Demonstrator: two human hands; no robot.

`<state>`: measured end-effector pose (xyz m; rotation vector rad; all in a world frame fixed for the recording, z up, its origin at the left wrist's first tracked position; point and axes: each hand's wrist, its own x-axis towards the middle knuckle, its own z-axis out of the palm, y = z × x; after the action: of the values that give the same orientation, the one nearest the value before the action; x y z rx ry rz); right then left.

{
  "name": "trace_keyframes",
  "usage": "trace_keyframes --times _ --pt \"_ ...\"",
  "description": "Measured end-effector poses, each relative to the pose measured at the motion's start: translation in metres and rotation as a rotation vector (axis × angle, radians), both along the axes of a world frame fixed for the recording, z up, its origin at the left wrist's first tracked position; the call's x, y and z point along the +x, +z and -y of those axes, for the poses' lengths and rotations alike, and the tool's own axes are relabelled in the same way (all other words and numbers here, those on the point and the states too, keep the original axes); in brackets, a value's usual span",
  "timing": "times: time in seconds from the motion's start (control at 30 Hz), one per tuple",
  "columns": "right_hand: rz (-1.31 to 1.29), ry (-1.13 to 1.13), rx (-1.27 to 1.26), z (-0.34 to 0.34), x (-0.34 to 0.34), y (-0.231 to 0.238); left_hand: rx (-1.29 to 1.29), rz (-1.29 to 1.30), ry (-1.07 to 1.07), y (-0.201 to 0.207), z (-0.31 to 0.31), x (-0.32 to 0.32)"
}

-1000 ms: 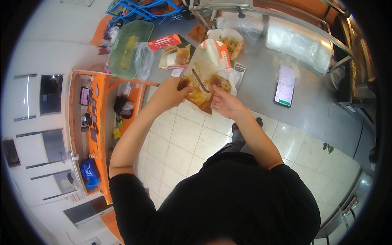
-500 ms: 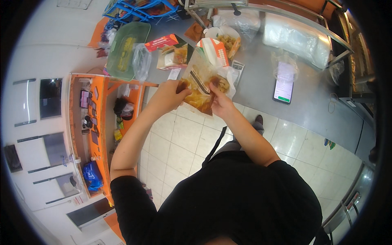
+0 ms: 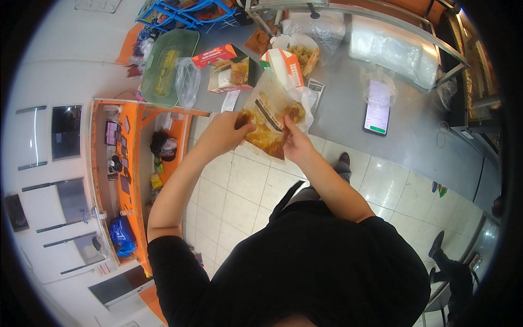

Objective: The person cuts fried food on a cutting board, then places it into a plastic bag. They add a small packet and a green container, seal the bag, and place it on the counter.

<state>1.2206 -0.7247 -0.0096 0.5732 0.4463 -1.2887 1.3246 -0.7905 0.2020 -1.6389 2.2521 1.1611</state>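
Note:
A translucent plastic bag (image 3: 265,139) of brown sauce or stew, with a dark label strip, is stretched between my two hands. My left hand (image 3: 229,132) pinches its left edge, while my right hand (image 3: 297,144) grips the right edge. Just beyond the bag stands a white, orange and green carton (image 3: 285,64). Beside that, an open box (image 3: 307,59) holds light brown food pieces. Further left, an open red-and-white carton (image 3: 224,84) contains a small packet of brown food. Behind my right fingers, white wrapping (image 3: 308,104) shows in part.
On the grey counter (image 3: 340,114) lie a lit phone (image 3: 377,111), stacked clear bags (image 3: 389,52) and a paper slip (image 3: 230,101). A green tub (image 3: 170,71) sits far left. Orange shelving (image 3: 143,185) stands at left. Another person's dark-clad legs (image 3: 455,267) show at lower right.
The bag tilts slightly, and its bottom edge hangs a little lower. Both hands keep their hold. Another person's legs have come into view at the lower right.

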Motion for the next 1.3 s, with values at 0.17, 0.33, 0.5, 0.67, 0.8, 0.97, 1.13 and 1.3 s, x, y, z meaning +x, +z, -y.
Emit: trace_keyframes --times 0.17,0.33,0.5,0.67,0.8,0.97,1.13,1.3 --pt "0.025 0.022 0.07 0.0 0.012 -0.006 0.004 0.042 -0.012 0.004 -0.005 0.007" --pt "-0.034 0.029 -0.003 0.011 0.024 -0.009 -0.059 0.069 0.027 0.007 -0.007 0.016" --pt "-0.012 -0.018 0.091 0.026 0.03 -0.002 -0.06 0.056 0.032 0.003 -0.005 0.024" --pt "-0.1 -0.069 0.121 0.026 0.03 0.005 -0.098 0.057 0.004 0.004 -0.006 0.027" --pt "-0.106 -0.052 0.183 0.016 0.031 0.005 -0.112 0.083 -0.024 0.007 -0.01 0.026" --pt "-0.17 -0.139 0.13 0.009 0.026 0.002 -0.132 0.088 -0.091 0.007 -0.007 0.026" --pt "-0.17 -0.146 0.195 0.023 0.017 0.007 -0.112 0.077 -0.051 -0.002 -0.001 0.026" --pt "-0.138 -0.149 0.227 0.041 0.016 0.007 -0.257 0.002 -0.059 -0.014 0.01 0.029"
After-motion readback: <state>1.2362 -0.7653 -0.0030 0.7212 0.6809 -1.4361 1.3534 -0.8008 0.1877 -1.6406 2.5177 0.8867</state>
